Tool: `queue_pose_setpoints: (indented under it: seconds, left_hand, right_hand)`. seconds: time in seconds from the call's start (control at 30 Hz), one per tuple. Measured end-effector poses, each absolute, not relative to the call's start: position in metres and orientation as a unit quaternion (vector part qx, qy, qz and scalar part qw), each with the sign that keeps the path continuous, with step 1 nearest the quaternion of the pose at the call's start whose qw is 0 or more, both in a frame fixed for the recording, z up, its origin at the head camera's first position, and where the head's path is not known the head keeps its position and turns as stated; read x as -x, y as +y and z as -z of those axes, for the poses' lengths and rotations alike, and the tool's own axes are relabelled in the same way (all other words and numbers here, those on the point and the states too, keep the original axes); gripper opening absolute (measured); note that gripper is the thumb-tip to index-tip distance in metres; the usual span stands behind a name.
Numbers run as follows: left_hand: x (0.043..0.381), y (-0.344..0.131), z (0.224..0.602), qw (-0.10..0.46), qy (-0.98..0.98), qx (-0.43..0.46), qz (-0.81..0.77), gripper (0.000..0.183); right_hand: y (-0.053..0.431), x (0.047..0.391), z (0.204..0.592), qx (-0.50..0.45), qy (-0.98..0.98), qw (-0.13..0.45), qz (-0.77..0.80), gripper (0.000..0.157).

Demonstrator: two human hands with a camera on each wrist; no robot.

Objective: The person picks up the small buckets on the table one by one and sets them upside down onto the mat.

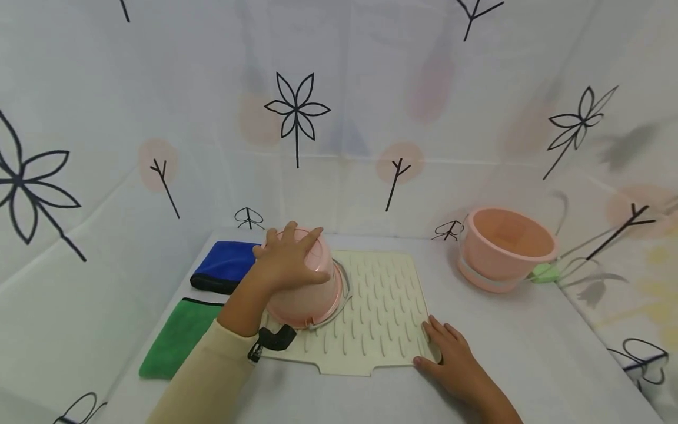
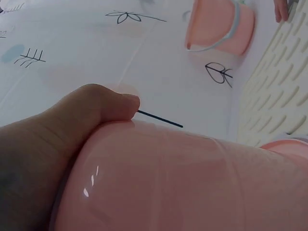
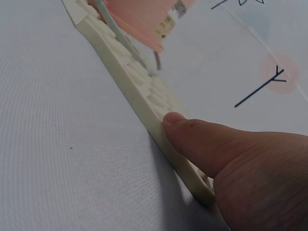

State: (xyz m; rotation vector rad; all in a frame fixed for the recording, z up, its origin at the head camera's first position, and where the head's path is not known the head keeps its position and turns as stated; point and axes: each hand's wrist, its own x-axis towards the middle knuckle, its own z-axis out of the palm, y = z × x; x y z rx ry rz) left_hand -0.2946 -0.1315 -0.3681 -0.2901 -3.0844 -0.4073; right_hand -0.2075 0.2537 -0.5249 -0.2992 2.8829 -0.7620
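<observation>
Table's [image 1: 540,359] L edge: green cloth [image 1: 177,338] nr, blue cloth [image 1: 225,262] behind it. L hand [image 1: 285,264], fingers spread wide, grips base end of upturned bucket [image 1: 304,303], mouth down over tray's [image 1: 378,306] L part; can't tell if rim's flush. R hand [image 1: 450,359] part open, thumb & fingers pinching tray's nr R corner. Upright bucket [image 1: 487,259] nr table's far R corner, green item [image 1: 545,272] just beside. Tips, IMO: brace tray corner firmly vs. sliding; press bucket evenly thru palm; don't trap handle [image 1: 345,300] under rim.
</observation>
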Motion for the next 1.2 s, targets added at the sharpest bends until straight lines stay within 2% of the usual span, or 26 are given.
queue_pose_setpoints:
  seconds: [0.4,0.67,1.0,1.2]
  left_hand:
    - [0.296,-0.132,0.369,0.003,-0.979,0.161,0.123,0.097]
    - [0.303,-0.124,0.368,-0.008,-0.986,0.136,0.1,0.095]
    - [0.315,-0.118,0.371,-0.037,-0.984,0.143,0.101,0.091]
    - [0.317,-0.115,0.369,-0.035,-0.985,0.141,0.094,0.092]
  right_hand:
    - [0.254,0.206,0.523,0.097,0.958,0.076,0.259,0.1]
    - [0.252,0.209,0.527,0.108,0.954,0.068,0.27,0.1]
    - [0.252,0.206,0.523,0.098,0.956,0.079,0.265,0.1]
    - [0.253,0.204,0.518,0.099,0.956,0.079,0.265,0.1]
